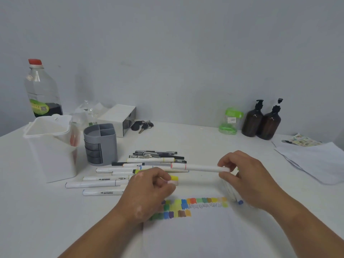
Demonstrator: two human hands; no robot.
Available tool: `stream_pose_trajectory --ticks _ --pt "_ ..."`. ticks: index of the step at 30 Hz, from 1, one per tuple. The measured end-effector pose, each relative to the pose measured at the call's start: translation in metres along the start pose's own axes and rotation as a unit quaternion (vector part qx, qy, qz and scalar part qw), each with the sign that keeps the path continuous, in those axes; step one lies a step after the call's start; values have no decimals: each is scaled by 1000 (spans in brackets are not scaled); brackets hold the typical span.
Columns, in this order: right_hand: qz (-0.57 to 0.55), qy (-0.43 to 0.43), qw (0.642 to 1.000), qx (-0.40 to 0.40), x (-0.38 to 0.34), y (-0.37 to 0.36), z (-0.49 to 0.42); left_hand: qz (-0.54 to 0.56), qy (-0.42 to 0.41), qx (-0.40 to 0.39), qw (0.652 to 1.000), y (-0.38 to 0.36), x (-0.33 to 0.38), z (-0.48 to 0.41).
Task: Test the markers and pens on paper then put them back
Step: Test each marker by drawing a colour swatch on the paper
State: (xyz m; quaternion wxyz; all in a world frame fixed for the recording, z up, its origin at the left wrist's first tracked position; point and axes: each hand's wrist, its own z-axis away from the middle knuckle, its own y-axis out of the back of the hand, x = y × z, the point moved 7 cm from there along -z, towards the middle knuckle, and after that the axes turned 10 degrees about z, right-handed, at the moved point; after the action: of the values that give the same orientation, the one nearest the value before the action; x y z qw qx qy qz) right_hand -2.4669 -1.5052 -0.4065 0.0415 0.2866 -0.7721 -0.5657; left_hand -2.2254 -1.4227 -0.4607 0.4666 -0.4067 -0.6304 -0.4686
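Right grip (247, 175): fingers and thumb pinch the right end of a white marker (201, 167), which is held level above the tabletop (214, 146) with its pink-banded end pointing left. Left grip (149, 190): fingertips curled round a small pale pink cap (172, 182), held just left of the marker and lower. Beneath both hands lies the test paper (186, 239), with its rows of colour swatches (186, 205) and a looped pen scribble between my wrists. Under the right palm several white markers lie on the paper, one of them showing a blue end (240, 202); I cannot tell whether the palm touches them. A loose pile of white markers and dark pens (145, 164) lies on the tabletop just beyond the left grip and to its left. Beyond that pile, to the left, stands a grey pen holder (100, 144) with divided compartments, and left of it a white lidded bin (52, 146). Along the far edge: clear bottle with red cap (41, 90), white box (119, 118), keys (142, 125), green jar (229, 121), two amber pump bottles (260, 121). Far right: a stack of loose sheets (312, 161).
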Motion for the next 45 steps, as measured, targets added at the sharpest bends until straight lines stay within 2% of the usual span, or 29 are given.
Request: stream_pose_trajectory --ticks 4,10,14,21,24,28,30,34,41,43,45 --pt "-58 15 998 29 -22 -12 8 135 51 -19 989 -2 -3 3" --pt "-113 -1 992 62 -20 -21 13 -33 -49 -22 998 -5 6 4" --pt "-160 -29 985 64 -16 -24 19 -33 -69 -58 995 -16 10 10" --pt "-252 -53 965 46 -13 -31 23 -150 -137 -77 976 -24 16 12" --pt "-408 -98 908 -9 -13 -42 24 -151 -148 -66 975 -23 17 12" --pt "-609 -148 770 -120 -32 -64 33 -138 -159 -61 976 -23 21 13" --pt "-635 -149 742 -152 -41 -70 37 -134 -169 -68 974 -24 23 14" --pt "-617 -116 758 -175 -54 -70 39 -119 -166 -87 975 -27 24 14" --pt "-600 -100 776 -165 -56 -71 39 -92 -164 -103 977 -30 26 17" --pt "-588 -109 789 -138 -53 -68 37 -95 -162 -110 976 -32 28 18" --pt "-604 -144 780 -81 -39 -60 33 -109 -145 -109 977 -31 25 18"
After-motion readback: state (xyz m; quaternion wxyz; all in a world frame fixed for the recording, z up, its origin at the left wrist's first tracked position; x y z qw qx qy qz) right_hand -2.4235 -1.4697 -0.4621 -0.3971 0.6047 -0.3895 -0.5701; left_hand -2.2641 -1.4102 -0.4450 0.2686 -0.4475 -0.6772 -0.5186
